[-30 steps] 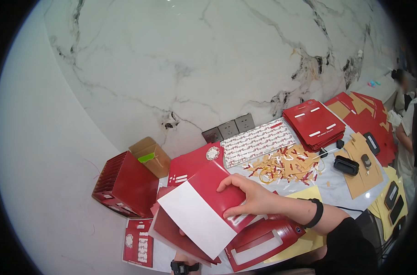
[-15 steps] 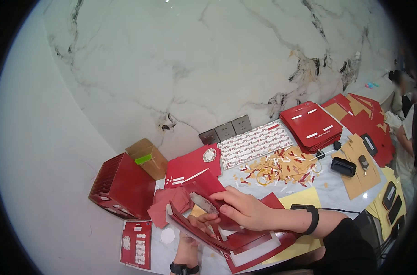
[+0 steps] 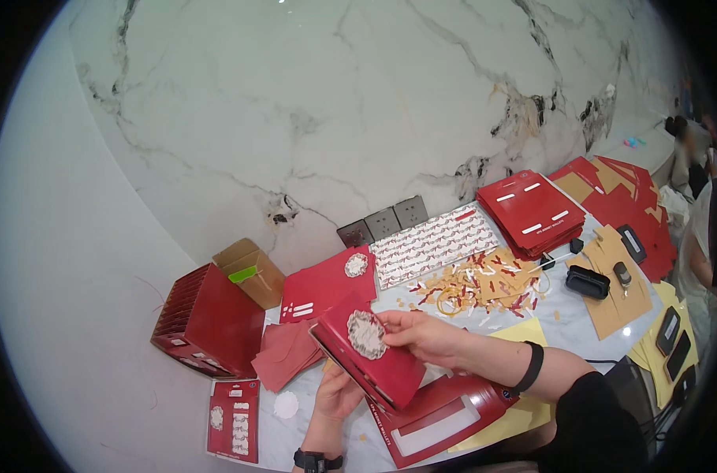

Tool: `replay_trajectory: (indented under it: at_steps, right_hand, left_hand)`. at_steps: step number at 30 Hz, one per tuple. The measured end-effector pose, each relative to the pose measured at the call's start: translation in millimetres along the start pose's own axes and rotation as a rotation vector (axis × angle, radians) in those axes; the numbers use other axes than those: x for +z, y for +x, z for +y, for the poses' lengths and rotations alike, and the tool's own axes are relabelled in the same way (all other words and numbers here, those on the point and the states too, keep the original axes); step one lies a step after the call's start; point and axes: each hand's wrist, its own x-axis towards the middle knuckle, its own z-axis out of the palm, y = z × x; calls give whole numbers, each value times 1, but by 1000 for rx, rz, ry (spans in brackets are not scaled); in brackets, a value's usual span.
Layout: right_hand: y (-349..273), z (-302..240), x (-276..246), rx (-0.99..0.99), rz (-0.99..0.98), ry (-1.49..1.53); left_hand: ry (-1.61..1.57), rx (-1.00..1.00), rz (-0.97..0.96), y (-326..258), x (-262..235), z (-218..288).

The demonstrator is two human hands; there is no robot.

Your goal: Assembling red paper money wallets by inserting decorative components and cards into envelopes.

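Box (image 3: 232, 327), red and slotted down one side, stands well left of the large red card (image 3: 446, 396) with the white strip and beyond it. Loose red envelopes (image 3: 286, 356) lie fanned to the left of that card and a little beyond it; a white disc (image 3: 286, 405) sits to its left, where a dropped item could land on it and push it aside. The left hand (image 3: 338, 392), also left of the card, supports a red packet (image 3: 390, 377) from beneath; its fingers run behind, so how firmly they close cannot be told. The packet is held tilted, just above the card's upper left part, its layered edges gaping at the lower left. A slack left hold could let those layers slide apart and drop onto the card. On the packet's front is a white scalloped emblem (image 3: 366, 335), and the right hand (image 3: 428, 337) has thumb and forefinger together on the packet at the emblem's right rim. Too much sideways thumb pressure there could shift the emblem or crease its frilled border; whether it is stuck down cannot be told. Beyond the card, scraps (image 3: 484, 284) lie near the right forearm, so a wide elbow swing could scatter them. Yellow sheets (image 3: 525, 347), partly under the card's right side, could slip if the same arm drags across them.
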Motion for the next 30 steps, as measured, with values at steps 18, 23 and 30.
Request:
replay_trajectory:
  at_steps: [18,23,30]
  right_hand:
    - [0,19,0,-264,231,-649]
    - [-13,2,21,-378,162,-972]
    - [-9,7,6,-577,180,-1312]
  left_hand:
    - [466,210,-1,12,-1,-8]
    - [945,649,181,16,-6,-7]
    - [908,563,93,22,-13,-20]
